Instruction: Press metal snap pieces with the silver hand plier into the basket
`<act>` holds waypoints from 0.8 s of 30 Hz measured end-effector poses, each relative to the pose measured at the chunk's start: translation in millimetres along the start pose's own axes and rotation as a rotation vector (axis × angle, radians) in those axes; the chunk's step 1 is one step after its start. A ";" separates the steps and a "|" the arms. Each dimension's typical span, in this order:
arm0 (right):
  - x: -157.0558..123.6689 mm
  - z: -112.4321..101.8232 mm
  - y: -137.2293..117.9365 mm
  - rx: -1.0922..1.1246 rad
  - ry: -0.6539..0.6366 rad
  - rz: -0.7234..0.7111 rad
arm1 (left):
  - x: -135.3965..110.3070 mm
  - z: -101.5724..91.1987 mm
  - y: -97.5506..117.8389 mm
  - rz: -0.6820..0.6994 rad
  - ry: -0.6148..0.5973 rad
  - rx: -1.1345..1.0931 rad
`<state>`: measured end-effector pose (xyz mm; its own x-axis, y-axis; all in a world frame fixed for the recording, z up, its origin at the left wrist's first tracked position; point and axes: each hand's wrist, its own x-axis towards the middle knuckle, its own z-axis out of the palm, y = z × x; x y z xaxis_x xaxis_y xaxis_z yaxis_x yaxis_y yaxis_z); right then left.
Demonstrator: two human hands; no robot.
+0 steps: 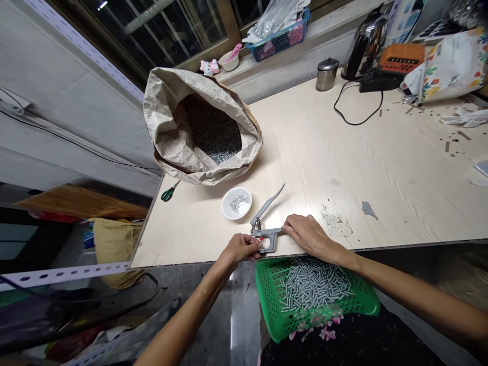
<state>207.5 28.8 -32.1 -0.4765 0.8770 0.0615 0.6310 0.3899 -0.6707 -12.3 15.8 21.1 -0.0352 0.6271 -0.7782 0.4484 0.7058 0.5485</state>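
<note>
Grey hand-press pliers (270, 235) with a spring and a small red part lie at the table's front edge, one handle raised at an angle. My right hand (310, 236) has its fingers closed on the end of the lower handle. At the jaw end, my left hand (242, 247) is closed in a pinch; what sits between its fingertips is too small and hidden to name. Just behind the pliers is a white bowl (224, 209) holding several small metal pins. Below my right forearm, a green perforated basket (262, 284) on the lap holds many short silvery metal pieces (316, 284).
A large woven sack (168, 137) of dark and silvery small parts stands open at the back left. Green-handled scissors (168, 194) lie left of the bowl. Farther right are a metal canister (327, 76), a kettle (364, 46) and a looped black cord (356, 123).
</note>
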 end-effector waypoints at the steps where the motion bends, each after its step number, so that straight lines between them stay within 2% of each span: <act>1: -0.4 2.5 1.3 -0.036 0.000 -0.014 | 0.7 -1.3 1.0 -0.024 -0.019 0.035; 5: -2.7 9.6 5.0 -0.182 0.021 -0.059 | 5.1 -4.7 4.6 -0.123 -0.091 0.122; 9: -4.4 11.2 4.1 -0.257 0.065 -0.087 | 10.1 -6.5 9.8 -0.164 -0.132 0.164; 16: -5.7 10.1 0.6 -0.321 0.093 -0.116 | 12.0 -5.4 14.0 -0.261 -0.199 0.118; 19: -4.8 1.4 4.2 -0.299 0.038 -0.138 | 10.6 -4.0 12.4 -0.254 -0.190 0.070; 24: 10.3 -23.2 21.5 -0.282 -0.011 -0.260 | 10.3 -3.6 11.0 -0.243 -0.176 0.061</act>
<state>230.4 52.7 -28.7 -0.6484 0.7360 0.1944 0.6309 0.6625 -0.4039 -10.9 31.2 20.2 0.0046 0.3721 -0.9282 0.4989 0.8036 0.3246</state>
